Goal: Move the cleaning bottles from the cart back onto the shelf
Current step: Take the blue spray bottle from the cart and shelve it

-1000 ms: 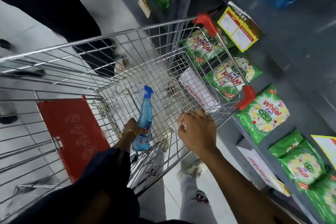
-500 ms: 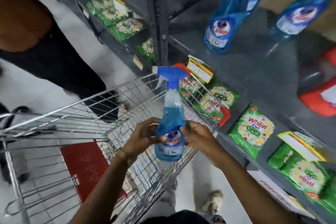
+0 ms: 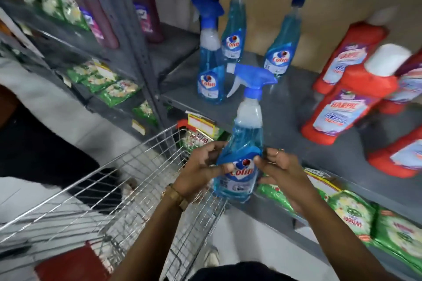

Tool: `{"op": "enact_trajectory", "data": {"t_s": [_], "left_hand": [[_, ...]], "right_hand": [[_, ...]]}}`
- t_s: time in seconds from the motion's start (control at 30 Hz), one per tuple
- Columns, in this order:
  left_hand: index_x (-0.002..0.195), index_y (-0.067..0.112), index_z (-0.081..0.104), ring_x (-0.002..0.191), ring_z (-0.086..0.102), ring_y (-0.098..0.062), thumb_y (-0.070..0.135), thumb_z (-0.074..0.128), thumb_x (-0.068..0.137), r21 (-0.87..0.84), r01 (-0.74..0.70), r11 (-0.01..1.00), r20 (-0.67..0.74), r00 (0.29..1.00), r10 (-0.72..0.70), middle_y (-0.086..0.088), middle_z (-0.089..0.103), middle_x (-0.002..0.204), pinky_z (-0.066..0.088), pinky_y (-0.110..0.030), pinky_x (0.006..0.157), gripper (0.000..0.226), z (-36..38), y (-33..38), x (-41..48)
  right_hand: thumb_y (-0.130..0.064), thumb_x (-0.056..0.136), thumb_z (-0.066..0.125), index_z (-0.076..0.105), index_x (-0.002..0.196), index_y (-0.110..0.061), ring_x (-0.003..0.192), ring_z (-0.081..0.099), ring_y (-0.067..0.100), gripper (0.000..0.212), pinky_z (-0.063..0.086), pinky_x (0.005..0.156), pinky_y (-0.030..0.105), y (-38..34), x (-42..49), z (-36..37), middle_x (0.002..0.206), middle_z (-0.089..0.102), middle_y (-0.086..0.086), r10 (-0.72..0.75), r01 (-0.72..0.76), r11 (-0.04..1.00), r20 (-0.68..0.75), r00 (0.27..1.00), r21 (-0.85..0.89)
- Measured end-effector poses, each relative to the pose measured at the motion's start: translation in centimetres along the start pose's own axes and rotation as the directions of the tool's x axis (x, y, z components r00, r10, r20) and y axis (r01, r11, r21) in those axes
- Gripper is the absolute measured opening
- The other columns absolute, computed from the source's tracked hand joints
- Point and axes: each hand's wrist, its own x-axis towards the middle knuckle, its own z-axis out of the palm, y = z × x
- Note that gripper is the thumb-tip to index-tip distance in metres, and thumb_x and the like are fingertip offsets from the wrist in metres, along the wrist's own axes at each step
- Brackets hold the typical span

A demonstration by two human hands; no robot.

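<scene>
A blue Colin spray bottle [image 3: 242, 157] with a blue trigger head stands upright in the air between my hands, just in front of the grey shelf [image 3: 285, 102]. My left hand [image 3: 201, 171] grips its lower body from the left. My right hand [image 3: 280, 171] touches its right side with fingertips on the label. Three more blue spray bottles stand on the shelf: one at the front left [image 3: 210, 61], one behind it [image 3: 235, 29], one further right [image 3: 283, 41]. The wire cart [image 3: 137, 189] is below and to the left of the held bottle.
Red Harpic bottles [image 3: 347, 102] fill the shelf's right side. Green detergent packs [image 3: 376, 223] lie on the lower shelf. Dark maroon bottles [image 3: 96, 18] stand on the left shelf unit. A person in dark trousers [image 3: 34, 155] stands beyond the cart. The cart has a red seat flap [image 3: 68, 264].
The bottle has come up out of the cart, held first by the left hand alone, then by both hands. It is now raised near the shelf's edge, and my view has tilted up to the shelf.
</scene>
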Motion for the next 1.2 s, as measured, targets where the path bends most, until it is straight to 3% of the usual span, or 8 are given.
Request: {"op": "enact_trajectory", "data": {"t_s": [0.2, 0.3, 0.43, 0.53, 0.63, 0.8, 0.97, 1.2], "left_hand": [[0.112, 0.024, 0.061, 0.102, 0.067, -0.008, -0.011, 0.065, 0.078, 0.029, -0.237, 0.971, 0.028, 0.971, 0.236, 0.005, 0.071, 0.109, 0.056, -0.017, 0.081, 0.048, 2.0, 2.8, 6.6], [0.112, 0.027, 0.059, 0.102, 0.066, -0.003, -0.010, 0.064, 0.078, 0.066, -0.321, 0.945, 0.036, 0.947, 0.319, 0.002, 0.067, 0.112, 0.055, -0.019, 0.088, 0.050, 2.8, 3.9, 10.4], [0.112, 0.025, 0.055, 0.100, 0.065, -0.001, -0.001, 0.063, 0.078, 0.136, -0.346, 0.928, 0.044, 0.938, 0.344, 0.005, 0.065, 0.111, 0.053, -0.019, 0.089, 0.043, 3.5, 3.4, 14.6], [0.124, 0.011, 0.050, 0.109, 0.061, -0.017, -0.007, 0.060, 0.084, 0.175, -0.352, 0.919, 0.011, 0.934, 0.356, -0.007, 0.060, 0.122, 0.053, -0.021, 0.091, 0.045, 3.6, 2.4, 16.9], [0.132, 0.005, 0.045, 0.109, 0.061, -0.010, -0.004, 0.060, 0.086, 0.219, -0.365, 0.905, 0.020, 0.929, 0.370, -0.006, 0.058, 0.125, 0.053, -0.012, 0.086, 0.049, 3.7, 2.0, 18.4], [0.138, 0.008, 0.040, 0.117, 0.055, -0.012, 0.004, 0.060, 0.088, 0.268, -0.354, 0.896, 0.018, 0.932, 0.363, 0.002, 0.052, 0.130, 0.049, -0.009, 0.091, 0.054, 3.7, 1.6, 18.9], [0.138, 0.006, 0.041, 0.123, 0.055, -0.021, 0.005, 0.059, 0.089, 0.298, -0.364, 0.883, 0.050, 0.929, 0.366, -0.012, 0.053, 0.137, 0.047, -0.031, 0.102, 0.053, 2.9, 1.6, 19.2], [0.136, 0.019, 0.037, 0.105, 0.054, 0.023, 0.009, 0.060, 0.087, 0.319, -0.378, 0.869, 0.056, 0.923, 0.381, 0.020, 0.051, 0.122, 0.045, 0.002, 0.082, 0.055, 2.3, 0.6, 19.8]], "right_hand": [[-0.015, 0.082, 0.061, 0.068, 0.099, -0.018, 0.087, 0.071, 0.010, 0.018, 0.058, 0.072, 0.023, -3.4, 3.2, -2.0, 0.093, 0.077, -0.003, -0.292, 0.289, 0.956, -0.149, 0.945, -0.044], [-0.004, 0.090, 0.057, 0.064, 0.105, -0.019, 0.088, 0.068, 0.001, 0.023, 0.054, 0.074, 0.017, -4.4, 6.0, -3.2, 0.103, 0.071, 0.006, -0.380, 0.357, 0.925, -0.239, 0.894, -0.134], [-0.002, 0.092, 0.055, 0.058, 0.120, -0.001, 0.091, 0.065, 0.014, 0.028, 0.052, 0.078, 0.026, -3.8, 9.4, -4.4, 0.113, 0.069, 0.020, -0.380, 0.321, 0.920, -0.311, 0.871, -0.225], [-0.006, 0.092, 0.057, 0.057, 0.123, 0.000, 0.086, 0.065, 0.011, 0.032, 0.053, 0.074, 0.021, -3.4, 11.0, -5.0, 0.111, 0.070, 0.017, -0.404, 0.305, 0.903, -0.360, 0.841, -0.302], [-0.008, 0.091, 0.058, 0.056, 0.125, 0.000, 0.107, 0.066, 0.026, 0.035, 0.053, 0.095, 0.044, -3.5, 11.7, -5.3, 0.117, 0.069, 0.018, -0.414, 0.289, 0.896, -0.400, 0.817, -0.337], [-0.010, 0.091, 0.059, 0.056, 0.125, -0.002, 0.110, 0.065, 0.025, 0.035, 0.050, 0.099, 0.048, -3.6, 12.2, -5.1, 0.119, 0.068, 0.016, -0.421, 0.249, 0.882, -0.434, 0.797, -0.399], [-0.011, 0.092, 0.058, 0.055, 0.127, -0.002, 0.111, 0.064, 0.026, 0.036, 0.049, 0.100, 0.048, -3.4, 12.0, -4.6, 0.120, 0.067, 0.016, -0.411, 0.246, 0.890, -0.442, 0.797, -0.384], [-0.011, 0.092, 0.058, 0.052, 0.129, 0.000, 0.113, 0.063, 0.026, 0.039, 0.050, 0.100, 0.047, -3.5, 12.1, -4.0, 0.123, 0.065, 0.018, -0.404, 0.245, 0.897, -0.457, 0.793, -0.368]]}}
